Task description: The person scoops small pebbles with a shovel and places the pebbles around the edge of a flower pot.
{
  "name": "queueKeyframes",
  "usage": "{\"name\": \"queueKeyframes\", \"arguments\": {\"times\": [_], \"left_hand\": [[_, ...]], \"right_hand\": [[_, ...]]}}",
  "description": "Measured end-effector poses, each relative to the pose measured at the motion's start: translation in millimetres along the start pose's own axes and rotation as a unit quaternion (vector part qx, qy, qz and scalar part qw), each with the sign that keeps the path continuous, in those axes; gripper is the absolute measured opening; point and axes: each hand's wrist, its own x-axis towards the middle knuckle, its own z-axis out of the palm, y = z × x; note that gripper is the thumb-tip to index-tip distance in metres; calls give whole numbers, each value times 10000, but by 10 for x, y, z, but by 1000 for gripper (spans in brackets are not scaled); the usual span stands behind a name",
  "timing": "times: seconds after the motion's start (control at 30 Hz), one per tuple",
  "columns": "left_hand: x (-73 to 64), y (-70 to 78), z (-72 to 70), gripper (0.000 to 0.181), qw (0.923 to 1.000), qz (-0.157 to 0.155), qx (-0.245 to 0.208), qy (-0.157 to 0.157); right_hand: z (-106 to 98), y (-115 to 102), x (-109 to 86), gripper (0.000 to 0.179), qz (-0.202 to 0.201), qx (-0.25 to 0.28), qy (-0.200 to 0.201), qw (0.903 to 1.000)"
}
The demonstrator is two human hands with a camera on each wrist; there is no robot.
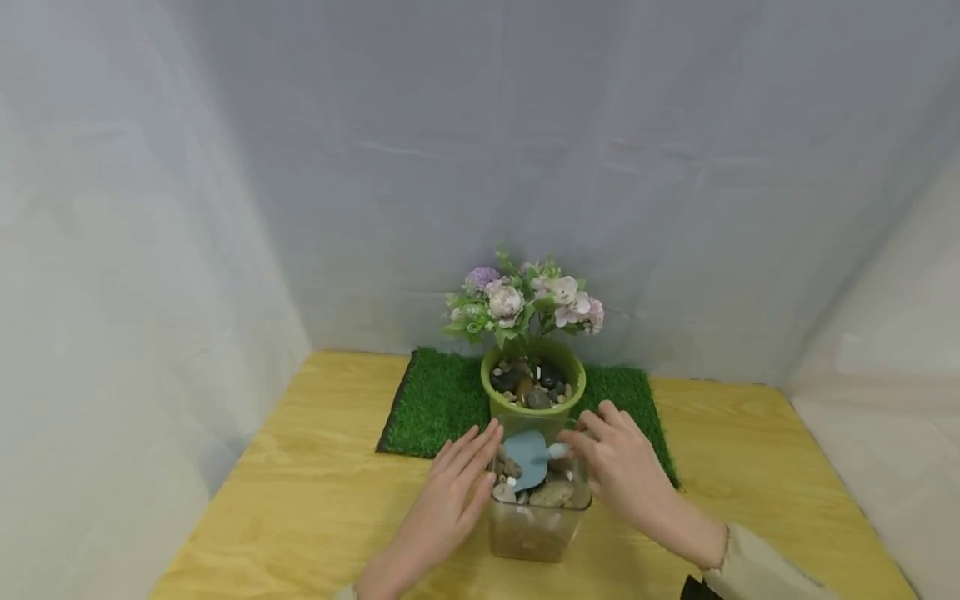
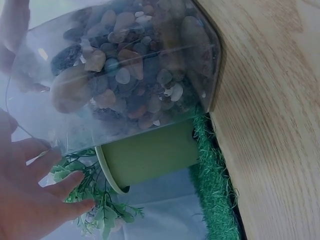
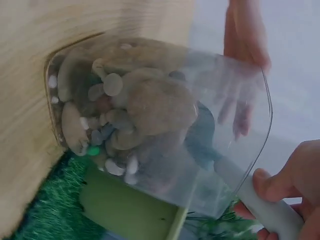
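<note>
A clear plastic container of mixed pebbles stands on the table in front of the flowerpot. My right hand grips the pale grey handle of a small hand trowel at the container's right rim. The trowel's blue blade is inside the container, over the stones. At the left rim, my left hand lies along the container's side with its fingers extended; whether every finger touches the plastic I cannot tell.
Behind the container, a green flowerpot holds stones and artificial pink and purple flowers. It stands on an artificial grass mat on the wooden table. Pale curtains hang around the back and sides.
</note>
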Motion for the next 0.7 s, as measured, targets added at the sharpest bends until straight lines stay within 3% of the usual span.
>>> {"name": "queueKeyframes", "arguments": {"times": [0.2, 0.33, 0.47, 0.57, 0.7], "left_hand": [[9, -8, -29, 54, 9999, -2, 29, -116], [-10, -2, -29, 53, 9999, -19, 95, -130], [-14, 3, -36, 53, 9998, -45, 120, -162], [-4, 10, -37, 53, 9998, -30, 138, -162], [-3, 7, -36, 54, 9998, -25, 180, -128]], "right_hand": [[-39, 180, -32, 22, 1029, 985, -265, 9895], [-77, 274, -127, 21, 1430, 1490, -409, 9776], [-74, 324, -236, 24, 1390, 1814, -307, 9731], [-51, 341, -320, 28, 1269, 2043, 5, 9706], [-44, 355, -420, 28, 1404, 2334, 250, 9619]]}}
